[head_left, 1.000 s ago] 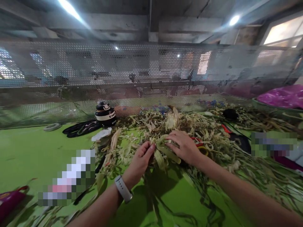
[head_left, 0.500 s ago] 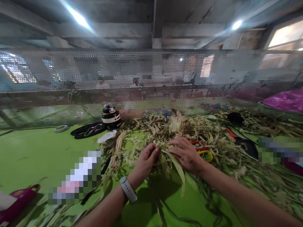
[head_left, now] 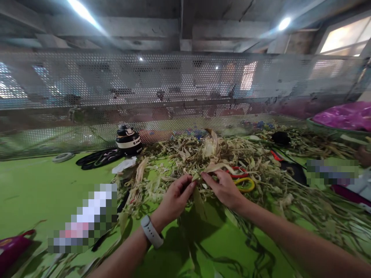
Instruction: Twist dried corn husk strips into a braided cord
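My left hand [head_left: 177, 195], with a pale watch on its wrist, pinches a small folded piece of corn husk [head_left: 197, 176] between thumb and fingers. One green strip [head_left: 198, 204] hangs down below that pinch. Close by on the right, my right hand [head_left: 227, 189] grips a husk strip [head_left: 217, 167] that bends back over its fingers. Behind the hands lies a heap of dried corn husks [head_left: 185, 148], with a larger husk bunch [head_left: 211, 148] standing on it. Scissors with red [head_left: 239, 172] and yellow handles [head_left: 246, 184] lie just past my right hand.
A black bottle [head_left: 128, 141] stands at the back left, beside black straps [head_left: 98, 157] and a white tissue [head_left: 124, 165]. A perforated metal screen [head_left: 162, 88] runs behind the green table [head_left: 26, 193]. At right sits a basin [head_left: 333, 129] with a purple plastic bag [head_left: 344, 116].
The long strip that hung down between the hands now bends up and back over my right hand. My right hand has shifted slightly left, and the whole view has turned a little.
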